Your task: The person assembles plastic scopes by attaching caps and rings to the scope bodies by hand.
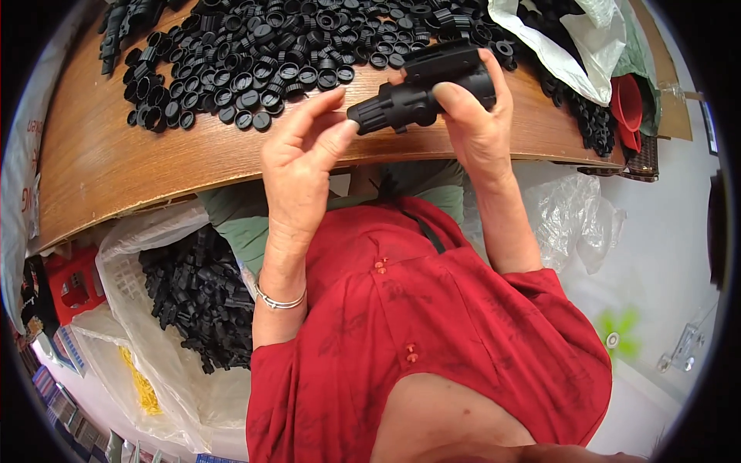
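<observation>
A black plastic scope (417,103) with a rail-like block on top is held up over the near edge of the table. My right hand (482,116) is closed around its wide end, thumb on the near side and fingers behind. The thumb and fingers of my left hand (305,150) are at the narrow ribbed end, with the thumb touching the tip. Whether a small part sits between those fingertips is hidden. Just beyond, a broad heap of round black caps (262,54) covers the far part of the table.
The brown wooden table (100,166) curves across the front. Similar black scopes (127,27) lie at its far left. White sacking (579,46) and a red scoop (627,104) are at the right. Below left, an open sack (123,255) holds black parts (197,297), beside a red crate (73,285).
</observation>
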`<move>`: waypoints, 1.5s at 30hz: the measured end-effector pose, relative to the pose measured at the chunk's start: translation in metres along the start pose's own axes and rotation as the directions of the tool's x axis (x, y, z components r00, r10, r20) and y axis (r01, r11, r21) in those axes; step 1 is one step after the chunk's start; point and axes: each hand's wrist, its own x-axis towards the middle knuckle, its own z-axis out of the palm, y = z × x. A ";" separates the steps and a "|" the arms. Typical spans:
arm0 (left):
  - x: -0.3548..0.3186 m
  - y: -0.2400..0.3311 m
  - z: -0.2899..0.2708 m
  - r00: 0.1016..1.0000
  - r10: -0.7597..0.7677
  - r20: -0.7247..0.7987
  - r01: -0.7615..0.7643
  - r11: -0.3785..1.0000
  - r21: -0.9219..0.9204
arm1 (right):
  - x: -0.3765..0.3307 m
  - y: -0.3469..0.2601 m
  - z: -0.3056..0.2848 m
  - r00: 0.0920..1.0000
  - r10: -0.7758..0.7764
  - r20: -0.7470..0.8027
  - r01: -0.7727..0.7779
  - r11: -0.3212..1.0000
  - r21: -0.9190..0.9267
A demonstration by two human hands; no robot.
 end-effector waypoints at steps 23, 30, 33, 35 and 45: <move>-0.022 0.009 -0.025 0.987 0.025 0.161 0.081 0.779 -0.621 | -0.048 0.000 0.036 0.535 0.527 0.660 -0.375 0.849 -0.373; -0.016 -0.009 -0.029 0.989 -0.056 0.135 0.138 0.659 -0.739 | 0.025 0.047 0.034 0.884 -0.305 0.354 0.452 0.368 -0.813; -0.016 -0.014 -0.024 0.984 -0.026 0.178 0.153 0.641 -0.752 | 0.030 0.052 0.037 0.868 -0.328 0.373 0.454 0.218 -0.864; -0.015 -0.006 -0.021 0.980 -0.061 0.189 0.184 0.645 -0.742 | 0.032 0.056 0.034 0.855 -0.355 0.379 0.468 0.211 -0.858; -0.016 -0.001 -0.014 1.000 -0.002 0.020 0.012 0.845 -0.534 | -0.033 0.000 0.052 0.936 -0.210 0.283 0.281 0.929 -0.241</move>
